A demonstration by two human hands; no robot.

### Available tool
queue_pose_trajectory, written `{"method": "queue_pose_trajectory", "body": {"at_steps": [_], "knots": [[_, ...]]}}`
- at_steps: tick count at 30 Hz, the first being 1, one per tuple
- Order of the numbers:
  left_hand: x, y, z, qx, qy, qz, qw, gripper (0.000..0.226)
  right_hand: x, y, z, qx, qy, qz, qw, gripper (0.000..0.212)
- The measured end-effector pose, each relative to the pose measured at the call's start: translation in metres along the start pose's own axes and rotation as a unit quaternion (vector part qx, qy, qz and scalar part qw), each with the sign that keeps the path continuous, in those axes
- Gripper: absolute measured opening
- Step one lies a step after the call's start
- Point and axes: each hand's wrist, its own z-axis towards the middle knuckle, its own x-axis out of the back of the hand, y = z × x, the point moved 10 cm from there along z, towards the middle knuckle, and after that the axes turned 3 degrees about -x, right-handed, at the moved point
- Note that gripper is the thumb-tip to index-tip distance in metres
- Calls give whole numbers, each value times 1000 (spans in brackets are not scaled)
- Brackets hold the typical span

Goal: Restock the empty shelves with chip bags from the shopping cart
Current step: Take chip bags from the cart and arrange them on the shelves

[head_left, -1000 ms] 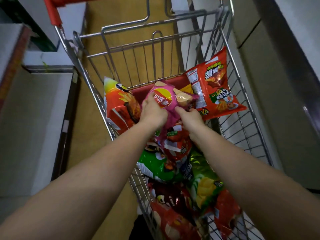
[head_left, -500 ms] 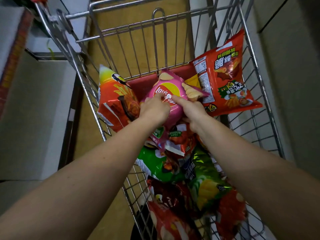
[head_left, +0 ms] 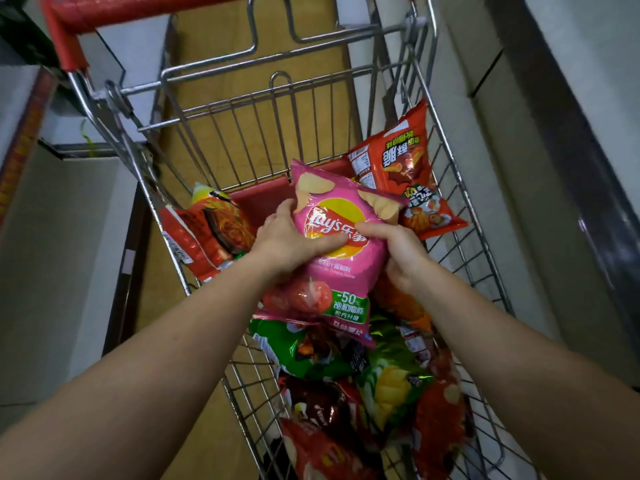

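A pink Lay's chip bag [head_left: 341, 209] is lifted above the pile inside the wire shopping cart [head_left: 221, 116]. My left hand [head_left: 284, 240] grips its left side, thumb across the logo. My right hand [head_left: 401, 251] grips its right side, fingers curled over the front. Under it lie several more bags: a green one [head_left: 304, 351], a yellow-green one [head_left: 391, 386], dark red ones near the bottom. An orange-red bag [head_left: 398, 161] leans on the cart's right wall and another orange bag [head_left: 211, 230] leans on the left wall.
The cart's red handle [head_left: 104, 12] is at the top left. Pale shelf units [head_left: 52, 237] stand on the left and a grey shelf face [head_left: 554, 168] on the right. Tan floor [head_left: 214, 43] runs ahead between them.
Both hands have raised the pink bag out of the pile and turned its front up toward me; more of its lower half now shows. The view has shifted slightly.
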Motion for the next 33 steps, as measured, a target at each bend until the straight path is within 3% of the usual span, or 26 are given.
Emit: {"method": "queue_pose_trajectory", "body": {"at_steps": [2, 5, 6, 9, 11, 15, 20, 23, 33], "knots": [[-7, -6, -4, 23, -23, -74, 997, 139, 2, -12, -8, 30, -7, -32, 999, 36], [-6, -11, -8, 36, 24, -118, 992, 86, 7, -39, -21, 127, 23, -133, 983, 41], [-3, -13, -10, 41, 55, -124, 990, 79, 11, -52, -26, 174, 57, -180, 966, 44], [5, -16, -20, 48, 133, -110, 984, 89, 32, -91, -49, 305, 220, -355, 856, 46], [10, -19, -28, 55, 164, -115, 978, 91, 39, -97, -45, 312, 246, -415, 819, 52], [19, -21, -33, 53, 184, -120, 974, 84, 51, -83, -21, 240, 229, -458, 825, 64], [28, -34, -40, 74, 183, -133, 971, 84, 54, -69, -12, 184, 221, -385, 877, 73], [30, -37, -44, 90, 174, -133, 972, 81, 52, -61, -6, 150, 224, -410, 872, 80], [27, -38, -53, 114, 139, -131, 975, 81, 41, -49, -26, 152, 220, -502, 823, 66]]}}
